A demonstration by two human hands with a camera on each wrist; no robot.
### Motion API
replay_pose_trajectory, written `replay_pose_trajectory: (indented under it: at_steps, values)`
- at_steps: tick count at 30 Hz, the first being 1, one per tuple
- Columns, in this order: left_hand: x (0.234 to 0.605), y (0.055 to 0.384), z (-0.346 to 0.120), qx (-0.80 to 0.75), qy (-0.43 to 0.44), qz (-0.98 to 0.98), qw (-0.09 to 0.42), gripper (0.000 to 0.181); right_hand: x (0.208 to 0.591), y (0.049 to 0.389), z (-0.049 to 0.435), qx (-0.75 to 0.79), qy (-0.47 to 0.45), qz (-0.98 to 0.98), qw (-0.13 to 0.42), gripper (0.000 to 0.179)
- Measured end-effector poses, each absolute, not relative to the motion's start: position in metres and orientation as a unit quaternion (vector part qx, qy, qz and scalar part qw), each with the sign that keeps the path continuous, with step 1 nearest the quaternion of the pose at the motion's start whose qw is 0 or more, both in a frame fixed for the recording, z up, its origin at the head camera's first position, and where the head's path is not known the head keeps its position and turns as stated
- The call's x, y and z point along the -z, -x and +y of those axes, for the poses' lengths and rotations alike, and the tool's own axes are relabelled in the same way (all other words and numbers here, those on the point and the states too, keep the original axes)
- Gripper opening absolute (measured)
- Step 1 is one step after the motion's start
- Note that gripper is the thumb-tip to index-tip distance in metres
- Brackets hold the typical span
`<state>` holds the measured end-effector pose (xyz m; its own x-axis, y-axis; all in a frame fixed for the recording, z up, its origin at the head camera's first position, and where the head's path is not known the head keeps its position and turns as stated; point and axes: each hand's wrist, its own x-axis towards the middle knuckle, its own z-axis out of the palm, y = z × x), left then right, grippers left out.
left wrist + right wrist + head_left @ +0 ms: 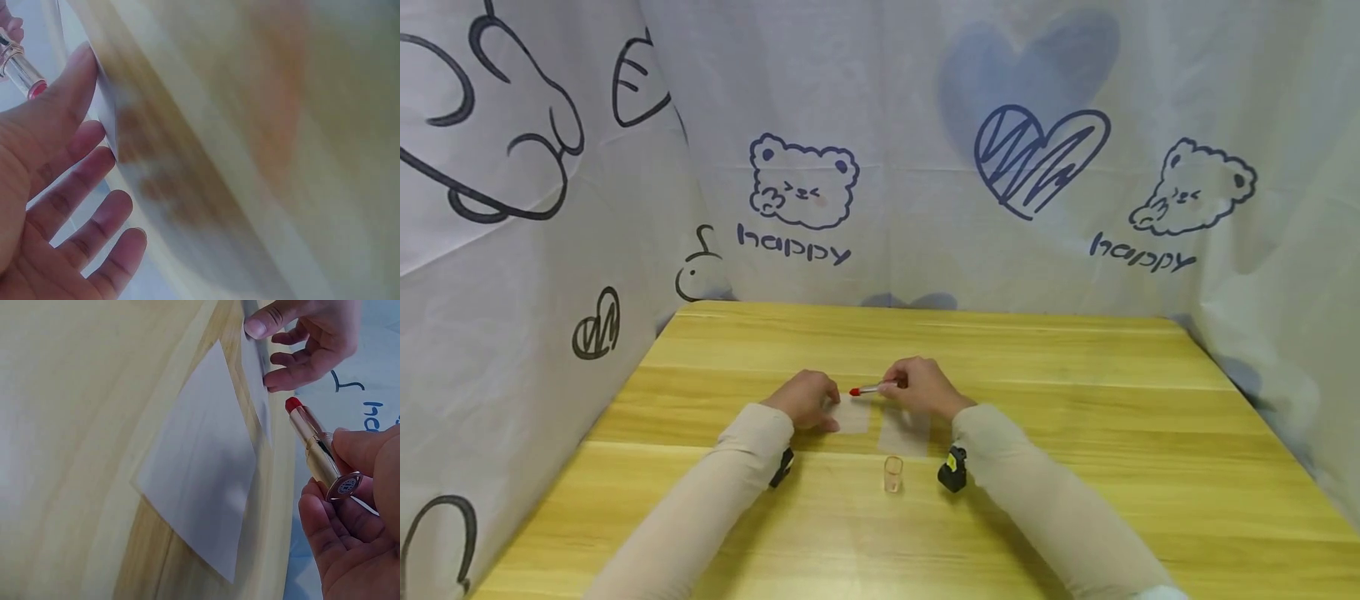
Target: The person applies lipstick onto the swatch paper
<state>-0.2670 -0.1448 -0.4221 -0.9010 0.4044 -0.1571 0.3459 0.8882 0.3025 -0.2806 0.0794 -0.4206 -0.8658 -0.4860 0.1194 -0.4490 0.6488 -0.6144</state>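
An uncapped lipstick [871,388] with a red tip and a gold-coloured tube [320,456] is pinched between the thumb and fingers of my right hand [925,387]. Its tip points left, above a small white paper sheet [854,418]. At that sheet's left edge, the thumb and fingertips of my left hand [808,400] rest, fingers spread and fairly straight in the left wrist view. A second white sheet [200,462] lies to the right, partly under the right hand in the head view. Nearer me stands a small clear, pinkish cap [892,475].
The wooden table [1060,367] carries both sheets. White cloth [910,225] with drawn bears and hearts hangs behind it and at the sides. A dark camera mount [953,470] sits at the right wrist.
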Motion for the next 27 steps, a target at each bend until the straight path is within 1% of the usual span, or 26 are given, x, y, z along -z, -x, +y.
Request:
replay_pose_trajectory:
  at_steps: [11, 23, 27]
  values:
    - [0.422, 0.265, -0.142, -0.138, -0.170, 0.970, 0.106, 0.037, 0.428, 0.281, 0.072, 0.342, 0.243, 0.907, 0.035, 0.012]
    - [0.426, 0.264, -0.142, -0.147, -0.154, 0.974, 0.083, 0.035, 0.431, 0.282, 0.069, 0.346, 0.234, 0.908, 0.037, 0.013]
    - [0.425, 0.260, -0.141, -0.144, -0.147, 0.975, 0.083, 0.035, 0.434, 0.282, 0.067, 0.345, 0.235, 0.908, 0.040, 0.015]
